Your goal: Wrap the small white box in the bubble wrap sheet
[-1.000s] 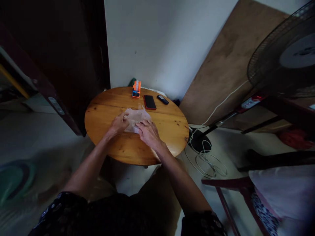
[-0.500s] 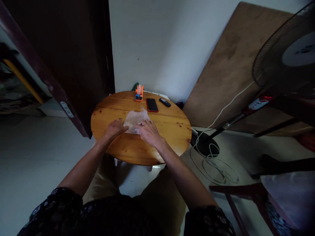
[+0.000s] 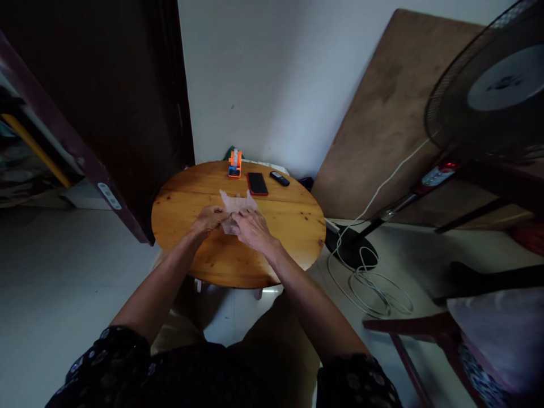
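A crinkled, whitish, see-through plastic sheet [image 3: 233,203] lies near the middle of the round wooden table, its two far corners sticking up. My left hand [image 3: 207,220] pinches its left side between thumb and fingers. From the right, my right hand [image 3: 253,229] grips the sheet with bent fingers, close to the left fingertips. Part of the sheet is hidden under both hands. Beyond it are an orange and blue tape dispenser [image 3: 235,163] and a dark-screened phone [image 3: 257,184] with a red edge.
On the round table [image 3: 293,226], a black remote control [image 3: 279,178] lies at the back right. A standing fan [image 3: 433,175] and a coiled white cable [image 3: 378,289] are to the right. A brown board [image 3: 374,107] leans on the wall. At left is a dark door [image 3: 106,85].
My left hand has moved right and closed on the sheet's left side. The sheet has drawn in narrower, with its far corners raised. My right hand stays on it. The view has shifted slightly.
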`<state>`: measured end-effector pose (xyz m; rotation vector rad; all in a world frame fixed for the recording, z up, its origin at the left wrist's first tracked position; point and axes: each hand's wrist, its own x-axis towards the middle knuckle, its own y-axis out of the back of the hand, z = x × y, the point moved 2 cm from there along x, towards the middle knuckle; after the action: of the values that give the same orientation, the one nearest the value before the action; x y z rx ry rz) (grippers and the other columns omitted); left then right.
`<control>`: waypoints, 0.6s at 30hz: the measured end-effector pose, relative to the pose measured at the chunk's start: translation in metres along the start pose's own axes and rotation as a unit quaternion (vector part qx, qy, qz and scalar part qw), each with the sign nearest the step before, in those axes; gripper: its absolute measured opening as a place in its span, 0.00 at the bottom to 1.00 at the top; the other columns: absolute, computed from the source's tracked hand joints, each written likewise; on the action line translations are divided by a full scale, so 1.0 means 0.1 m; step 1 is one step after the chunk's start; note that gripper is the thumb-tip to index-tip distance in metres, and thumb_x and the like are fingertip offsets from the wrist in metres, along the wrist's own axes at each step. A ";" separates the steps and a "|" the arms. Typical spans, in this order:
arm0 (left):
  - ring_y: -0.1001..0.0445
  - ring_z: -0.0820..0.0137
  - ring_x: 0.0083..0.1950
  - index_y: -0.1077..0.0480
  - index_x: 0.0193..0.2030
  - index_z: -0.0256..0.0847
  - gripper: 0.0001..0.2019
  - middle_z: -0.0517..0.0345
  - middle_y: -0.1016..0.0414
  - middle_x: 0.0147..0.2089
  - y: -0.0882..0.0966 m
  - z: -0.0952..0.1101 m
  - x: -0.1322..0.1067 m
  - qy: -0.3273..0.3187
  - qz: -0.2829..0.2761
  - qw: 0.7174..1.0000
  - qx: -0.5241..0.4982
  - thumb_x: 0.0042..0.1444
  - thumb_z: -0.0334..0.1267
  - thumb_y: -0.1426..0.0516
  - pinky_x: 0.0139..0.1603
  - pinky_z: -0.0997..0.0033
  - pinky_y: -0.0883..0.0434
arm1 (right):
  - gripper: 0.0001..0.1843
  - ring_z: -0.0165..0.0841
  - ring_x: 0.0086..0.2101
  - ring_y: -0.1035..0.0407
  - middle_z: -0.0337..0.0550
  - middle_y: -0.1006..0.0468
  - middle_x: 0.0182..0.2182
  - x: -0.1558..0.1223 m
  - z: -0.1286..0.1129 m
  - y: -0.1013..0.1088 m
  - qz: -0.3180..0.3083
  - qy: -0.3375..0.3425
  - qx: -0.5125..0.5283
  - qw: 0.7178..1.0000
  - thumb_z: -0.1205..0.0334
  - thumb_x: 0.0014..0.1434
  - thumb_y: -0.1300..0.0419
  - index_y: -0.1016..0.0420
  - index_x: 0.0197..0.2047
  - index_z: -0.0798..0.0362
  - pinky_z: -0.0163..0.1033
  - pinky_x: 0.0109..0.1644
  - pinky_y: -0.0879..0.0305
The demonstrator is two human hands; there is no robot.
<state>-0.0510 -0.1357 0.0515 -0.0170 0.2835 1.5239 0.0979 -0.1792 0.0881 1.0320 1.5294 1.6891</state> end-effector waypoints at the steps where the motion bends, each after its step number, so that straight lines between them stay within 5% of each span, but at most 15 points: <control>1: 0.38 0.79 0.20 0.32 0.27 0.39 0.07 0.66 0.33 0.21 -0.06 0.03 -0.02 -0.002 -0.001 1.000 -0.011 0.44 0.36 0.38 0.21 0.79 0.42 | 0.20 0.45 0.53 0.32 0.56 0.23 0.52 0.00 0.01 0.00 0.006 -0.011 0.010 1.000 0.63 0.65 0.43 0.29 0.59 0.56 0.48 0.58 0.38; 5: 0.38 0.78 0.20 0.31 0.28 0.38 0.05 0.66 0.33 0.21 -0.20 0.10 -0.05 -0.016 -0.020 1.000 0.018 0.45 0.37 0.41 0.22 0.78 0.42 | 0.23 0.45 0.54 0.31 0.58 0.23 0.52 0.02 0.04 -0.05 0.027 -0.031 0.044 0.998 0.65 0.60 0.40 0.32 0.59 0.60 0.47 0.59 0.39; 12: 0.36 0.74 0.24 0.29 0.24 0.38 0.08 0.64 0.35 0.19 -0.15 0.16 -0.04 -0.098 -0.141 0.971 0.166 0.42 0.36 0.48 0.26 0.76 0.40 | 0.24 0.44 0.50 0.28 0.56 0.21 0.50 0.00 0.16 -0.01 0.019 -0.039 0.099 0.994 0.69 0.57 0.40 0.30 0.58 0.57 0.44 0.54 0.36; 18: 0.32 0.71 0.31 0.22 0.32 0.38 0.10 0.60 0.28 0.27 -0.21 0.25 -0.13 -0.195 -0.081 0.896 0.390 0.52 0.36 0.45 0.32 0.74 0.39 | 0.26 0.42 0.46 0.25 0.52 0.18 0.46 -0.05 0.24 -0.01 0.021 -0.041 0.169 0.985 0.74 0.54 0.42 0.29 0.58 0.55 0.41 0.50 0.34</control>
<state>-0.0260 -0.1450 0.0746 0.8732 0.5366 1.1258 0.1214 -0.1718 0.0871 1.2961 1.7901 1.4221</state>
